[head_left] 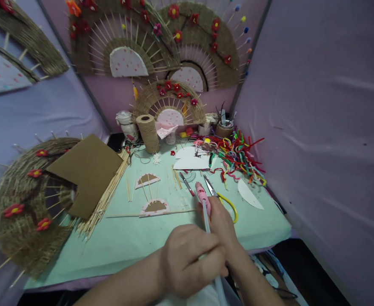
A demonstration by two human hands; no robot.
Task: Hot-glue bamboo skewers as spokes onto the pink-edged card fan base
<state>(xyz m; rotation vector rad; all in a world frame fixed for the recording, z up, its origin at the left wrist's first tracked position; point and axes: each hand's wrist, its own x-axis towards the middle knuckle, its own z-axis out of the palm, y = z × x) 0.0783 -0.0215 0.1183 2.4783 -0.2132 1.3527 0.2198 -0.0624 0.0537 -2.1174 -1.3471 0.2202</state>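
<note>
My right hand is wrapped around a pink hot glue gun, its nozzle pointing away from me over the table. A long translucent glue stick runs from the gun's rear back toward me. My left hand is closed around that stick, its fingers curled in a fist. Beyond the hands lies a half-round cardboard piece with a patterned rim, with thin sticks fanning from it and a long stick along its straight edge. A similar half-round piece is behind it. Yellow-handled scissors lie beside my right hand.
A red-and-grey pen-like tool lies near white half-circles. Colourful pipe cleaners are heaped at right. A twine spool stands at the back. Bamboo sticks, brown cardboard and a woven fan are at left.
</note>
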